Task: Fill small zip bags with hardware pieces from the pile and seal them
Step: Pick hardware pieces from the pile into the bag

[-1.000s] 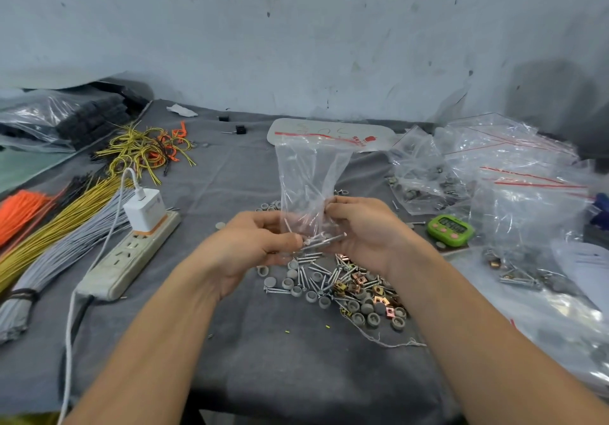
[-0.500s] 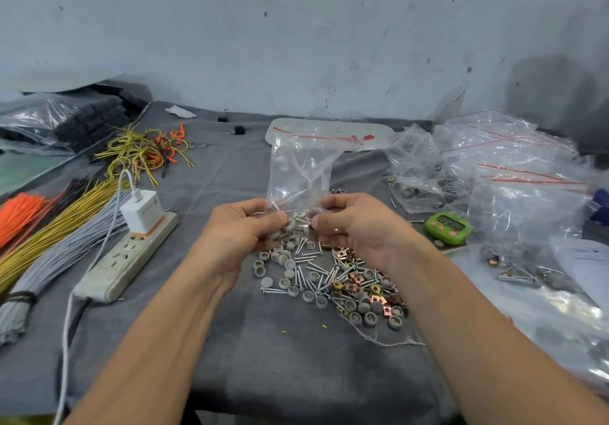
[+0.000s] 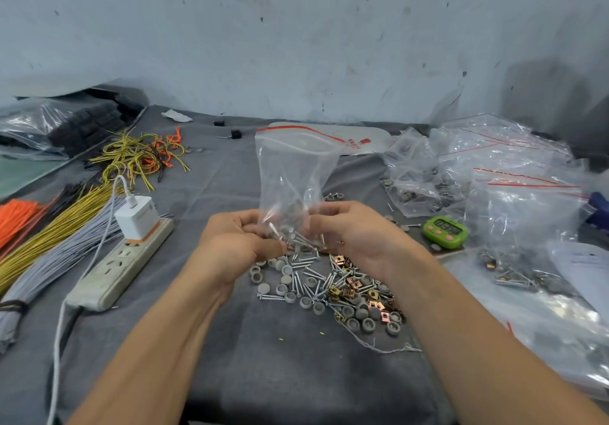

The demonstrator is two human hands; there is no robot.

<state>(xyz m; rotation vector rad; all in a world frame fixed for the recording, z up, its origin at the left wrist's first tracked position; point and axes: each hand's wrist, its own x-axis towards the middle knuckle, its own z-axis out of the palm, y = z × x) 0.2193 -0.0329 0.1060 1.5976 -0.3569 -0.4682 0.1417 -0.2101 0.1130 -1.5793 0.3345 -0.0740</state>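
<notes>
A small clear zip bag (image 3: 293, 174) with a red strip at its top stands upright above the table, screws and grey caps gathered in its bottom. My left hand (image 3: 237, 243) pinches the bag's lower left part and my right hand (image 3: 349, 236) pinches its lower right part, fingers curled. Just below and in front of my hands lies the pile of hardware (image 3: 333, 286): silver screws, grey round caps and copper-coloured clips on the grey cloth. The bag's mouth looks open at the top.
A power strip with a white charger (image 3: 131, 250) lies to the left, beside bundles of yellow, grey and orange wires (image 3: 49, 236). Filled and spare zip bags (image 3: 494, 187) heap up on the right, with a green timer (image 3: 445, 227) next to them. A wall stands behind.
The bag has shifted slightly left and stands taller. Its contents have settled into the bottom between both hands, which stay above the pile.
</notes>
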